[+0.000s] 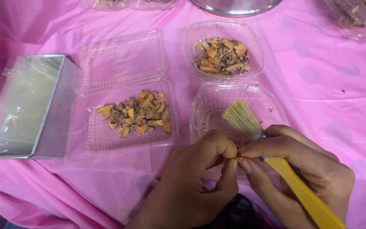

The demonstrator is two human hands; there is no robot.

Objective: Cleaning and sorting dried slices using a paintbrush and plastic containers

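My right hand (301,169) grips a paint brush with a yellow handle (306,195) and pale bristles (240,118), the bristles pointing up and left. My left hand (195,182) pinches a small orange-brown piece (238,159) between its fingertips, touching the right hand's fingertips. Both hands hover over the near edge of an open clear plastic clamshell box (272,106); its far half (255,42) holds dried orange slices (222,56). A second open clamshell (85,135) to the left holds more dried orange slices (136,113).
A pink plastic cloth (327,85) covers the table. A rectangular metal tin with clear bags (34,106) lies at the left. A round metal bowl's rim (234,6) and more clear boxes (356,17) sit along the far edge.
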